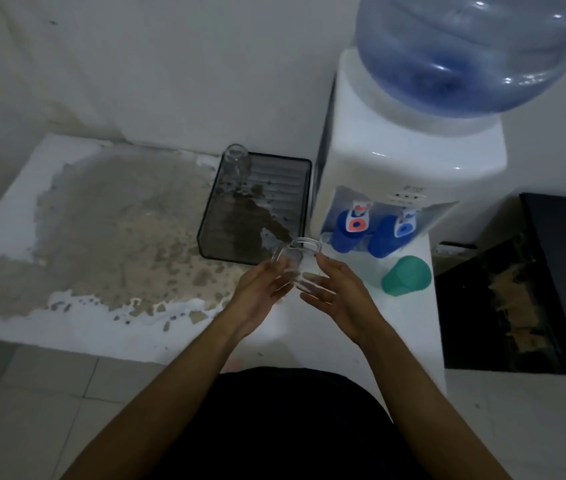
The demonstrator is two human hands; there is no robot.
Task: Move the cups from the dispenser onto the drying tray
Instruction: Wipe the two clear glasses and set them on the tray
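Observation:
A clear glass mug with a handle is held between my left hand and my right hand, just in front of the near right corner of the dark drying tray. Both hands cup its sides with the fingers loosely spread. Another clear glass stands upside down in the tray's far left corner. A green plastic cup lies tilted on the counter below the white water dispenser, right of my right hand.
The dispenser carries a big blue bottle and two blue taps. The white counter has a large patch of worn, flaked paint left of the tray. A dark cabinet stands at the right. A wall runs behind.

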